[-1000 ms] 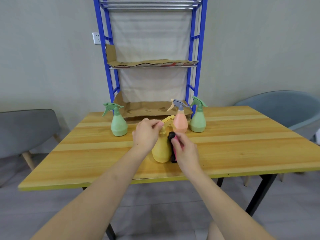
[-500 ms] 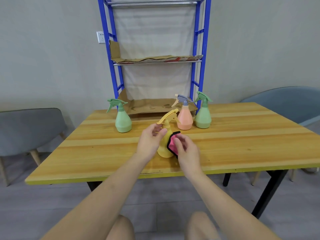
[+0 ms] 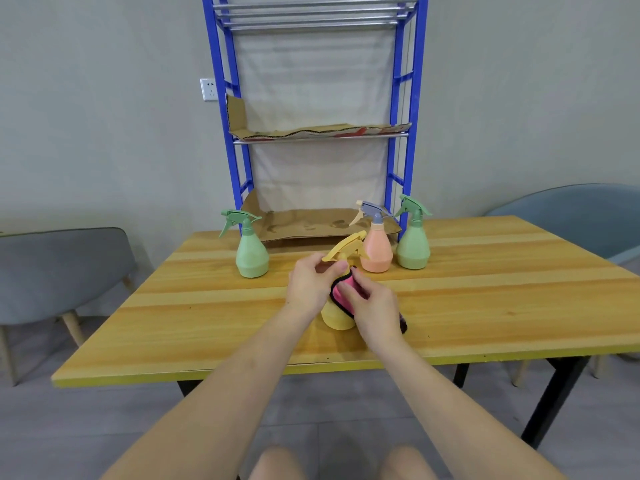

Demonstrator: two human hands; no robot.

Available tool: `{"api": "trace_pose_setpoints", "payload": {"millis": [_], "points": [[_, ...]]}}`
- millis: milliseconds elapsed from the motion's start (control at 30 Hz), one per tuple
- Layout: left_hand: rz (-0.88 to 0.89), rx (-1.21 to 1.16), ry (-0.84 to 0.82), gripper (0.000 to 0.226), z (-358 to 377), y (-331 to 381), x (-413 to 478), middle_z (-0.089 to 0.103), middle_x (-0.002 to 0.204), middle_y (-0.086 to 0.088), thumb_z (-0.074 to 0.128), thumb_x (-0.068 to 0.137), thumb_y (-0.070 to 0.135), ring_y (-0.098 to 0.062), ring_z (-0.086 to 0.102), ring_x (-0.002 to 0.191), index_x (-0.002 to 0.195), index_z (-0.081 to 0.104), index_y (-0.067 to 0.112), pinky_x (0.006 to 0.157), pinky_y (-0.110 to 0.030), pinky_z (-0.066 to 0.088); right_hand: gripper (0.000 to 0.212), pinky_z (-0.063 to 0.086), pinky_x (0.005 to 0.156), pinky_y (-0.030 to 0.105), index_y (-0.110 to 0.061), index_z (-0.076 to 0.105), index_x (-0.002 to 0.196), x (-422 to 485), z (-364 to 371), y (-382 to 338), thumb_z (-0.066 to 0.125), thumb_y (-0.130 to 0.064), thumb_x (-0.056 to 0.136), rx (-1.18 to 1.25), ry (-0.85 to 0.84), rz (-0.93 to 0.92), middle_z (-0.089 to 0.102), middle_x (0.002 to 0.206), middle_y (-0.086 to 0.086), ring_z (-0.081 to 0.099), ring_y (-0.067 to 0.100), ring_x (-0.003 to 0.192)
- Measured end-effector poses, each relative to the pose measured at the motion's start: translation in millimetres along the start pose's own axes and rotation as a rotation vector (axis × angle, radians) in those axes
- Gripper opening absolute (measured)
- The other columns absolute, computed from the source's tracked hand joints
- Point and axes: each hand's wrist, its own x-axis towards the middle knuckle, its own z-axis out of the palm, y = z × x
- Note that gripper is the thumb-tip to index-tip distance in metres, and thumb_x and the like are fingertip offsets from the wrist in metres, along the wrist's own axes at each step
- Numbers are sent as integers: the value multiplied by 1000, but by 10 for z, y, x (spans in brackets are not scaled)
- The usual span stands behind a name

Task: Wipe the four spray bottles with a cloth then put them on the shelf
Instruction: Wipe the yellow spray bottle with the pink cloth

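Observation:
A yellow spray bottle (image 3: 335,317) stands upright on the wooden table (image 3: 485,292), near its front middle. My left hand (image 3: 308,284) grips its neck just under the yellow trigger head. My right hand (image 3: 372,306) holds a pink cloth with a black edge (image 3: 341,292) and presses it on the bottle's right side. Behind stand a green bottle (image 3: 251,251) at the left, a peach bottle with a grey-blue head (image 3: 376,249) and another green bottle (image 3: 413,245) at the right. The blue shelf rack (image 3: 401,98) rises behind the table, its shelves lined with cardboard (image 3: 311,223).
A grey chair (image 3: 59,271) sits left of the table and a blue-grey chair (image 3: 571,213) at its right rear. My knees show at the bottom of the view. A wall socket (image 3: 209,89) is left of the rack.
The view has shifted and tilted. My right hand moved the cloth up from the bottle's lower side to its shoulder near the neck. My left hand keeps hold of the neck.

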Motion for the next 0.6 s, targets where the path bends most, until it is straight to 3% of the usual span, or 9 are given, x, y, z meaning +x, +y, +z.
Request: {"api": "trace_pose_setpoints", "payload": {"millis": [167,233,333,600], "points": [[10,47,-8,14,-23,-33,32,77,89,11,73,92,39,-12,71,90,99,77,28,90,-45,58,53,50,88,26,-27,57,147,-20,-18,26,71,-37,97,-58,-45,-25,76,111,-2,65,15,101],[18,55,-5,15,-14,-53,43,76,89,11,73,92,40,-10,70,90,100,76,27,90,-45,58,59,53,96,36,-33,51,151,-48,-68,147,71,-43,95,-125,-87,-2,73,115,1,63,21,113],[31,66,2,18,7,-80,45,76,88,11,72,92,47,-11,71,89,97,75,30,88,-47,59,63,49,108,43,-32,48,152,-63,-163,263,72,-42,95,-166,-142,19,66,138,3,53,24,137],[70,112,25,19,29,-116,52,75,87,11,69,93,48,-12,70,87,96,72,30,85,-47,58,59,51,104,40,-28,56,149,33,-108,112,71,-45,94,-214,-74,-57,72,130,1,62,24,124]]}}
